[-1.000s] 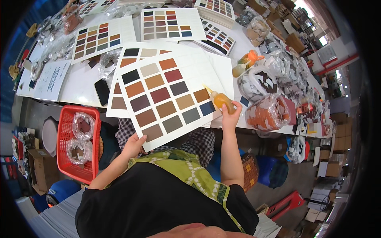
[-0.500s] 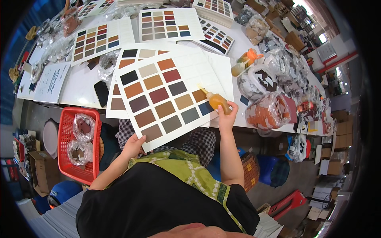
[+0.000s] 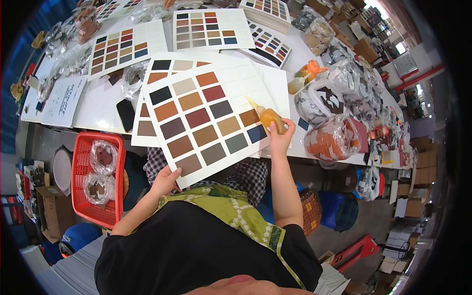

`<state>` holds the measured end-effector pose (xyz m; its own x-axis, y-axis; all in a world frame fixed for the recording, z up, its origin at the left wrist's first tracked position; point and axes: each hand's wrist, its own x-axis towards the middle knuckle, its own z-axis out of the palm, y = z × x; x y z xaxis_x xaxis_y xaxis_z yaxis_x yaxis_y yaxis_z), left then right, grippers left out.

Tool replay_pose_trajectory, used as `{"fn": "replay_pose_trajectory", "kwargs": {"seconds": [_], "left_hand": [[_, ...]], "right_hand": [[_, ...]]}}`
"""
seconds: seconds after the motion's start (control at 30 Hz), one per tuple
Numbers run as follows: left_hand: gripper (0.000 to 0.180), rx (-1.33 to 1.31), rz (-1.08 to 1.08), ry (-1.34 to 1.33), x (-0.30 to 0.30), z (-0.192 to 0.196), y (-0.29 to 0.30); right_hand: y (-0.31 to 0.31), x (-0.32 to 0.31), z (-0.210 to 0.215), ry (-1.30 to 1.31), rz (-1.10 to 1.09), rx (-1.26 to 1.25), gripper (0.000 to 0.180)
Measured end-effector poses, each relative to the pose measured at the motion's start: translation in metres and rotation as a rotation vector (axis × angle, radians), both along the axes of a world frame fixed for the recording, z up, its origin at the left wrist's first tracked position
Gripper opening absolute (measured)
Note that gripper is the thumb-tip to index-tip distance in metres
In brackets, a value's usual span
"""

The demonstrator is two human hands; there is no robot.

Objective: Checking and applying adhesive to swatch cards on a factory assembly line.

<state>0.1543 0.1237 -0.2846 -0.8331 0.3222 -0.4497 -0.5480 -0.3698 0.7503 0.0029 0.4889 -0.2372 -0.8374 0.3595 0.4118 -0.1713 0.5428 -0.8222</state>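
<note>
Since a second ago the glue bottle (image 3: 268, 116) has slid up and left over the card, so its thin nozzle now pokes toward the blank squares near the card's top edge instead of sitting off the right edge. Right hand (image 3: 280, 140) has followed it, fingers wrapped around the bottle's lower end, amber body sticking out above the fingertips and the nozzle aimed up-left, away from the palm.

Left hand (image 3: 166, 180) hasn't really budged: it pinches the bottom corner of the swatch card (image 3: 206, 120), thumb on top, the other fingers tucked under so I can't see them. That card is a white sheet with rows of brown, maroon, tan and grey squares, tilted and hanging partly off the near edge of the white table (image 3: 101, 105), lying over another similar card.

More swatch cards are spread further back. A black phone (image 3: 126, 114) lies just left of the held card, a red basket (image 3: 96, 179) with plastic-wrapped bundles sits down by the left side, and clear bags of cut pieces (image 3: 334, 140) are piled to the right.
</note>
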Motion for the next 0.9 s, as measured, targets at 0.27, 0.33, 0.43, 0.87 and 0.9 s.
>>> {"fn": "replay_pose_trajectory", "kwargs": {"seconds": [0.27,0.33,0.43,0.87,0.9], "left_hand": [[0.029,0.005,0.006,0.017,0.001,-0.002,-0.001],[0.029,0.002,0.004,0.020,0.000,-0.001,-0.001],[0.029,0.010,-0.011,0.018,0.000,-0.002,-0.001],[0.029,0.018,-0.019,0.005,0.001,-0.002,-0.002],[0.029,0.026,-0.019,0.009,0.001,-0.001,-0.002]], "right_hand": [[-0.028,0.014,0.033,-0.199,0.177,-0.484,0.037],[-0.030,0.011,0.043,-0.268,0.182,-0.666,0.037],[-0.030,-0.006,0.048,-0.227,0.122,-0.793,0.037],[-0.028,-0.022,0.017,-0.128,0.151,-0.229,0.035],[-0.037,-0.018,0.031,-0.218,0.236,-0.452,0.035]]}}
